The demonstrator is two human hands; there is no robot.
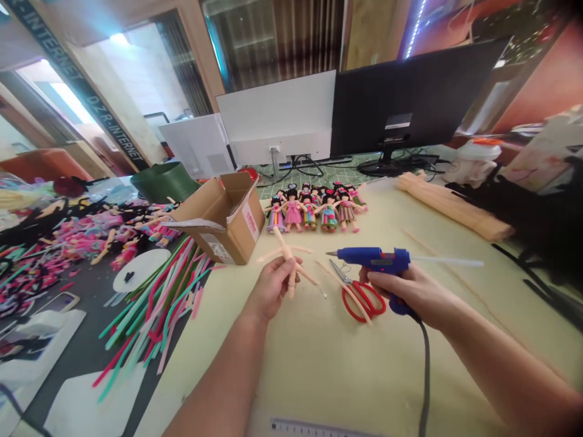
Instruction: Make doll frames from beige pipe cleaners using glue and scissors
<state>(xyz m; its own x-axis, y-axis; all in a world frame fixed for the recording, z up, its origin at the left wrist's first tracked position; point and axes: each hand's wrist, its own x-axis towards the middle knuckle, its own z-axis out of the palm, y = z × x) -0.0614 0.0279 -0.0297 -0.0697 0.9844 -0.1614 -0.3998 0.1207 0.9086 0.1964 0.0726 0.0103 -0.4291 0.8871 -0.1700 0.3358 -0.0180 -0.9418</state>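
Observation:
Between the thumb and fingers of my left hand (272, 285) is a small peach figure (286, 250) of twisted pipe cleaners, its limbs spread outward. My right hand (410, 285) is wrapped round the handle of a blue glue gun (373, 258). The gun's nozzle points left toward the figure, apart from it, and a clear glue stick (446, 261) sticks out behind. Red-handled scissors (364, 301) lie on the pale table under the gun, with a loose peach pipe cleaner (344, 290) across them.
An open cardboard box (241, 233) stands beyond my left hand, beside rows of finished dolls (314, 209). Coloured pipe cleaners (159, 303) spread at the left. A peach bundle (455, 206) lies at the back right. A ruler (310, 428) is at the near edge; monitors (410, 103) stand behind.

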